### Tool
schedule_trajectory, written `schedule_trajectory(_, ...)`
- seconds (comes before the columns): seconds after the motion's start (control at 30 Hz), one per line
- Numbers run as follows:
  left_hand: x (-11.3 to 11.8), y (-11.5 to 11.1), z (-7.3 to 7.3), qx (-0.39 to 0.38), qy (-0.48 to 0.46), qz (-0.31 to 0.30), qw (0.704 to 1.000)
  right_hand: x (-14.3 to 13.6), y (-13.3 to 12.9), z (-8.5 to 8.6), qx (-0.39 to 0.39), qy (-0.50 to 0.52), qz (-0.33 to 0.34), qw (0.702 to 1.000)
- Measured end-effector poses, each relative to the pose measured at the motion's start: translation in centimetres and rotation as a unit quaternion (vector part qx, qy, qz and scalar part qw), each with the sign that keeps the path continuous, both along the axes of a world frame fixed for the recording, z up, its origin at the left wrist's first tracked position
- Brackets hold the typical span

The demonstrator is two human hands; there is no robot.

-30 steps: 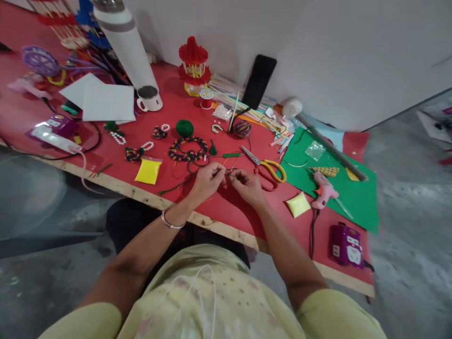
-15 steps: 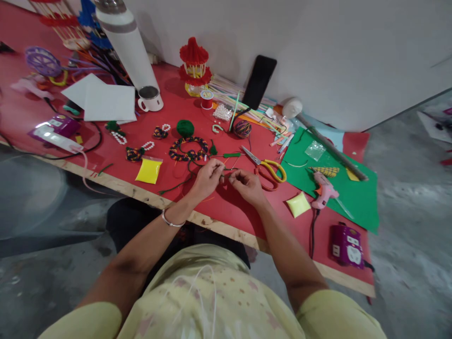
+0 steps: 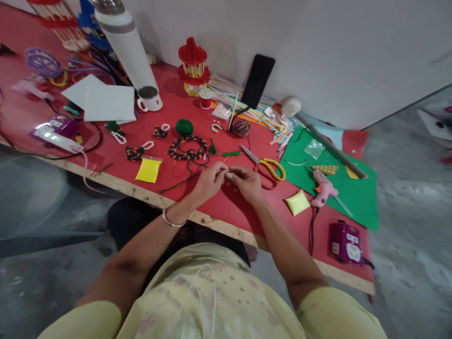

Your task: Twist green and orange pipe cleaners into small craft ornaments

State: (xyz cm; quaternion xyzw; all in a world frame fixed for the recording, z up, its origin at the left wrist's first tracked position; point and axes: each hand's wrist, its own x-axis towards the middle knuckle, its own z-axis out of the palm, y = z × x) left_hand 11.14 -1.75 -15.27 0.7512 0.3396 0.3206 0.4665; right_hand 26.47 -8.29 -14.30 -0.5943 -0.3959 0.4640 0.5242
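My left hand (image 3: 211, 181) and my right hand (image 3: 247, 183) meet at the fingertips over the red table, both in a pinch. A thin strand of dark yarn seems to be between them; my fingers hide most of it. Dark green yarn (image 3: 183, 181) trails on the table left of my left hand. Just behind lies a braided multicoloured yarn ring (image 3: 173, 153). A green-handled crochet hook (image 3: 231, 154) rests beyond my fingertips. Scissors (image 3: 271, 168) with yellow and orange handles lie right of my right hand, near it but apart.
Behind are a green yarn ball (image 3: 184, 127), a multicoloured yarn ball (image 3: 242, 127), white beads (image 3: 221, 111) and a propped phone (image 3: 259, 81). Left are a yellow packet (image 3: 149, 170), a mug (image 3: 150, 100) and a tall flask (image 3: 123, 47). A pink glue gun (image 3: 322, 188) lies right on green sheet.
My two hands have come together; the small gap between their fingertips has closed. The view has shifted very slightly. Things on the table lie as before.
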Motion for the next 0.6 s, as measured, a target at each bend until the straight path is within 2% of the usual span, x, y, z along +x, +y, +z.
schedule_trajectory(0.13, 0.0, 0.0, -0.3, -0.028, -0.012, -0.007, 1.000, -0.1, 0.0, -0.1, -0.002, -0.018, -0.032, 0.999)
schedule_trajectory(0.37, 0.4, 0.2, 0.2, -0.157, -0.078, -0.025, 0.984, 0.0, 0.1, -0.7, 0.060, -0.088, -0.052, 0.993)
schedule_trajectory(0.53, 0.3, 0.1, 0.8, -0.163, -0.044, -0.048, 0.984, 0.3, 0.0, -0.8, 0.053, -0.080, -0.036, 0.995)
schedule_trajectory(0.6, 0.2, 0.1, 0.8, -0.171, -0.055, -0.043, 0.983, 0.3, 0.0, -0.7, 0.045, -0.082, -0.006, 0.996)
